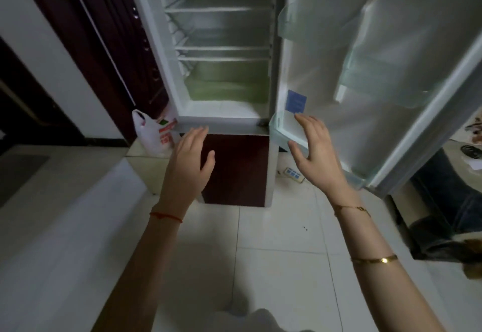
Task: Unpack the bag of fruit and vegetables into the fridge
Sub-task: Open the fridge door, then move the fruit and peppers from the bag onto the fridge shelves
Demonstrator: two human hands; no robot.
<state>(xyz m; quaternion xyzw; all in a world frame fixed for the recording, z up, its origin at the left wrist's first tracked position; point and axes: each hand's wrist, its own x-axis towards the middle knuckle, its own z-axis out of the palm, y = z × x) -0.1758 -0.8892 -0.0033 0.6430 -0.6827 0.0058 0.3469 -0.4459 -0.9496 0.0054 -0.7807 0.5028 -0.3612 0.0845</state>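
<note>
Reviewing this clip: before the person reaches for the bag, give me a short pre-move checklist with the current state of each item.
1. Upper door of the white fridge swung open: ok.
2. Fridge's wire shelves free of items to receive produce: ok.
3. Left hand free, fingers straight, holding nothing: ok.
4. Right hand free, fingers spread, holding nothing: ok.
5. White plastic shopping bag with red print within view, standing on the floor by the fridge's left corner: ok.
6. Bag's contents are fruit and vegetables: cannot tell, the bag is opaque.
</note>
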